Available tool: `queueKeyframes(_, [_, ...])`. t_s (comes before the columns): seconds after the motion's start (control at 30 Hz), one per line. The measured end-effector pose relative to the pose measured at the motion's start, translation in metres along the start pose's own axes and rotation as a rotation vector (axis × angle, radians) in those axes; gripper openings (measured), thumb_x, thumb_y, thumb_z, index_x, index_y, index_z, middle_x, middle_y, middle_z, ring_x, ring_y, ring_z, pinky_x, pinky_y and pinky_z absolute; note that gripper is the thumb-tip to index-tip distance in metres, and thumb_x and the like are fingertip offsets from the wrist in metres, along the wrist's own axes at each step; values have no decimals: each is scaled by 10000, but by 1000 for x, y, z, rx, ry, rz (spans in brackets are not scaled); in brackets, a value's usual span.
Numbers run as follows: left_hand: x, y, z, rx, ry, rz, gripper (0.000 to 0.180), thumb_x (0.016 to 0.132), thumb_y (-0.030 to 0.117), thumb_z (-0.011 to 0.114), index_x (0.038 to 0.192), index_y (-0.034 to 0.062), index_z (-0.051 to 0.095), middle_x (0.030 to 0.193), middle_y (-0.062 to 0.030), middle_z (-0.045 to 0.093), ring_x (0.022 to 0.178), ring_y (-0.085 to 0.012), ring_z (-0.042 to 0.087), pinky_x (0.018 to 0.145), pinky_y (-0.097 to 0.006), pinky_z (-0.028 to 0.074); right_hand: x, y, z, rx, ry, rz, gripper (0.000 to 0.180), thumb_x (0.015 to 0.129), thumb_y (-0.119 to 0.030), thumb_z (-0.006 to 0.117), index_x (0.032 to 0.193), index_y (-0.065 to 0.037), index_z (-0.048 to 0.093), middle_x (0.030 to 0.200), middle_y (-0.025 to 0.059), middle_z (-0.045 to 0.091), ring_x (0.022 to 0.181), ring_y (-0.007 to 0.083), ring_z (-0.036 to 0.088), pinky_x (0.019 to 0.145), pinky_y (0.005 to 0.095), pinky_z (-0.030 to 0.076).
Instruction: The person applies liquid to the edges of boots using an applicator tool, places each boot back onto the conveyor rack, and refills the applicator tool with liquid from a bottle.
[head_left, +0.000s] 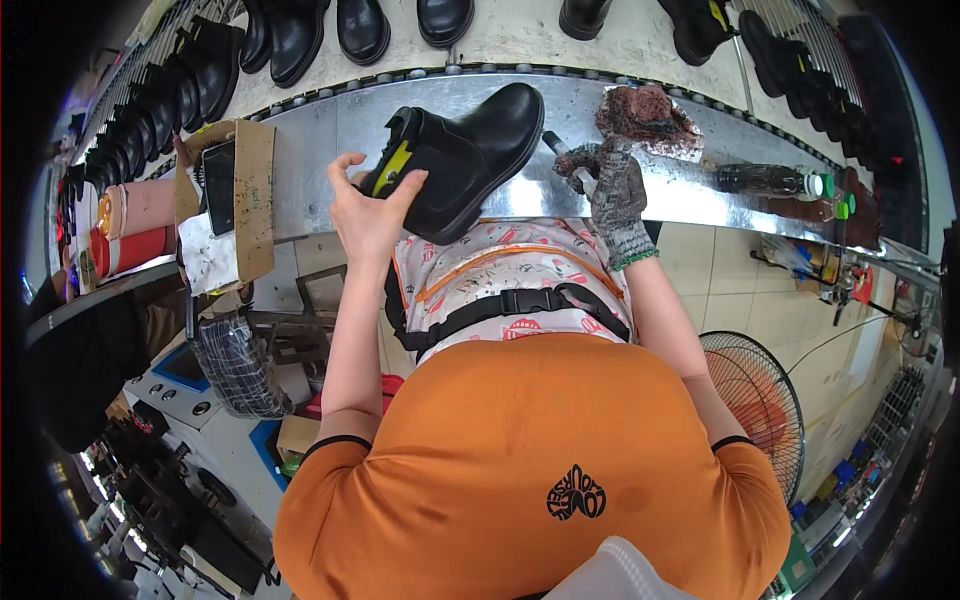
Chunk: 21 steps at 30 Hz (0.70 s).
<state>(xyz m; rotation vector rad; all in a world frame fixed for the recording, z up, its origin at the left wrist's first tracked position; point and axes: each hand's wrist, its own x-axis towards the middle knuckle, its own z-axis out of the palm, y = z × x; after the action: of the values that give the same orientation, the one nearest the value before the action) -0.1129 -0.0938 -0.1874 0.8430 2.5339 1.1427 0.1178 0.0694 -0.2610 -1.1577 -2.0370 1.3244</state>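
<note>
A black ankle boot (465, 150) with a yellow-green patch inside its opening is tilted, toe up and to the right, over the metal bench's near edge. My bare left hand (372, 212) grips its top edge, thumb and fingers on either side of the opening. To the right of the toe, my right hand (610, 190) wears a grey knitted glove with dark stains. Its fingers are closed round a slim tool (552, 142) with a dark end; a pale part shows between the fingers. The tool's exact kind is not clear.
Beyond the glove, a stained reddish-brown wad (645, 112) lies on a crumpled sheet on the metal bench (340, 125). Bottles with green caps (770, 182) lie at right, a cardboard box (255, 200) stands at left. More black boots (365, 30) line the far conveyor. A fan (755, 400) stands behind right.
</note>
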Motion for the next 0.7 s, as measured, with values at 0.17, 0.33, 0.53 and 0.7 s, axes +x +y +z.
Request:
queueKeyframes(0.17, [-14, -4, 4, -300, -225, -107, 776, 665, 165, 784, 1266, 27, 313, 835, -161, 668, 723, -188, 646, 686, -296, 503, -8, -36, -7, -54, -19, -60, 353, 912, -261, 362, 849, -93, 665, 806, 84, 674, 753, 233, 624, 730, 344, 465])
queueKeyframes(0.33, [-24, -2, 13, -718, -492, -378, 863, 691, -18, 715, 1355, -2, 164, 909, -207, 640, 771, -226, 656, 754, -304, 530, -14, -50, -16, -203, -99, -217, 199, 863, -123, 489, 808, -38, 660, 792, 75, 670, 720, 200, 634, 686, 312, 492])
queueKeyframes(0.53, [-35, -6, 27, -811, -629, -599, 743, 702, 29, 724, 1302, -12, 286, 1104, -201, 546, 950, -246, 609, 672, -343, 566, -32, -39, -21, -485, -45, -325, 230, 861, -144, 475, 784, -57, 675, 776, 78, 672, 732, 241, 638, 694, 327, 488])
queueKeyframes(0.7, [-40, 12, 28, -853, -673, -689, 695, 736, 88, 714, 1289, 8, 300, 1143, -172, 515, 942, -263, 612, 639, -397, 604, -43, -59, -34, -298, -120, -159, 344, 883, -227, 411, 779, -43, 683, 762, 87, 684, 720, 216, 642, 699, 303, 488])
